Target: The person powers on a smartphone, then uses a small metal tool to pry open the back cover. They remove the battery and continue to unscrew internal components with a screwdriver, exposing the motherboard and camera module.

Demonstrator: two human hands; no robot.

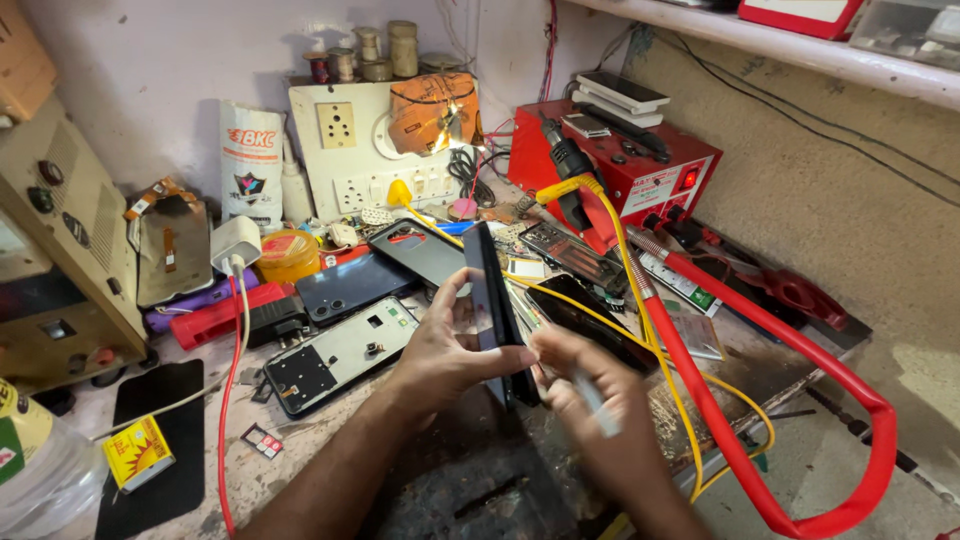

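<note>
My left hand (445, 355) grips a dark smartphone (490, 290), held on edge so its thin side faces me, above the cluttered workbench (330, 440). My right hand (590, 400) is beside it, blurred, fingers closed on a thin pale tool (597, 400) whose tip is close to the phone's lower edge. Both forearms come in from the bottom of the view.
Several phones and phone frames lie around: an opened back frame (340, 355), a dark phone (350, 285), another (585, 315). A red power supply box (625, 170), a white socket board (365, 145), a red-and-yellow hose loop (760, 400) and a black mat (155, 450) surround the hands.
</note>
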